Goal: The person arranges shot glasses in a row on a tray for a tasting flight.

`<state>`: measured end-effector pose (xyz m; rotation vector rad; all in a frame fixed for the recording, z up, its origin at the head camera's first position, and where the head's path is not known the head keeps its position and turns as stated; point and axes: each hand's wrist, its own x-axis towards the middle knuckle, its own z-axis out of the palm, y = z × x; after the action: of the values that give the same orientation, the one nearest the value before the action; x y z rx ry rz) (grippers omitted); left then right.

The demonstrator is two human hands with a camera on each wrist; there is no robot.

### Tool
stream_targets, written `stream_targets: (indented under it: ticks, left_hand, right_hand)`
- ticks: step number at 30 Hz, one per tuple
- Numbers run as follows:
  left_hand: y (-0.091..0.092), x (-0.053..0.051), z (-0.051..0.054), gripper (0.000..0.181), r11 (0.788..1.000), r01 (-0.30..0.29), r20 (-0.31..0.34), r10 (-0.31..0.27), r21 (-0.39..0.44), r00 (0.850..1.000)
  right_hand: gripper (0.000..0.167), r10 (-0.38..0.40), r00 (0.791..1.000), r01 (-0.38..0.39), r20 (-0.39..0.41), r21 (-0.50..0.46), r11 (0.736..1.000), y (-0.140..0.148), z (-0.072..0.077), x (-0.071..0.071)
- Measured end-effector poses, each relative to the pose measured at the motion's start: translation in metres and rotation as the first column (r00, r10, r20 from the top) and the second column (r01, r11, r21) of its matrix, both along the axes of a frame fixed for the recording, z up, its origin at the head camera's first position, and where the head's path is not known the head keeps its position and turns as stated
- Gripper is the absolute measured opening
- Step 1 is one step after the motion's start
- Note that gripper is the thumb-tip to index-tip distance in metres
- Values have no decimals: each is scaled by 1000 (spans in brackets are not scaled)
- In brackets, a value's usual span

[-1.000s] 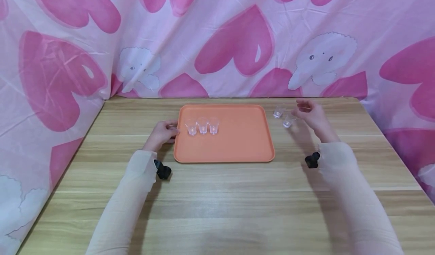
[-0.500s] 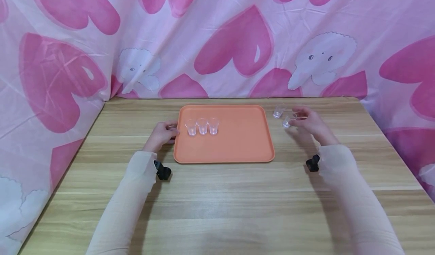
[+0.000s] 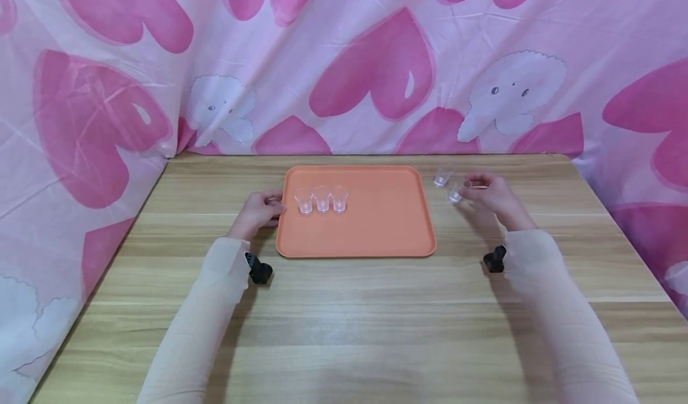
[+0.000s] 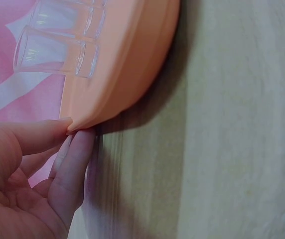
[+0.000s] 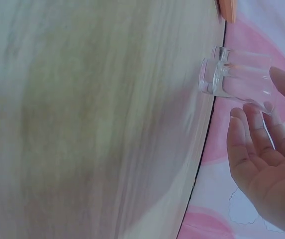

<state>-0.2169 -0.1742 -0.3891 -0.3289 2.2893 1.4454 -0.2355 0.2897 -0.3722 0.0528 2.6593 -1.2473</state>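
My left hand (image 3: 258,214) pinches the left rim of an orange tray (image 3: 381,225) between thumb and fingers, plainly seen in the left wrist view. Three clear shot glasses stand upright in a row on the tray's left half; the leftmost glass (image 4: 55,55) is closest to that hand. To the tray's right, my right hand (image 3: 495,198) has its thumb and fingertips on opposite sides of a clear shot glass (image 5: 237,84), near its rim. This glass stands on the table. Just behind it, on the left, is another clear shot glass (image 3: 442,177).
The wooden table (image 3: 344,326) extends in front of the tray. A pink curtain (image 3: 365,63) with hearts hangs along the table's back edge and sides. Small black cameras are strapped at both wrists.
My right hand has come down and in around the nearer shot glass, its thumb and fingers now at the glass's sides. The left hand and tray stay as they were.
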Motion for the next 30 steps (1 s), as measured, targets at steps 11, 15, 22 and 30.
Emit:
stream_targets:
  ticks: [11,15,22,30]
  left_hand:
    - [-1,2,-1,49,1000,12,-4,-12,21,1000]
    - [-2,2,0,49,1000,13,-8,-12,17,1000]
    - [-2,0,-1,49,1000,14,-10,-14,20,1000]
    - [-2,0,-1,49,1000,16,-8,-16,19,1000]
  right_hand:
    - [57,-48,998,48,28,5,999,-5,7,2]
    - [61,-56,998,56,21,-35,998,-14,15,1]
    - [59,-65,998,68,24,-150,986,-41,28,0]
    - [35,-13,1000,12,-1,-307,952,-78,35,3]
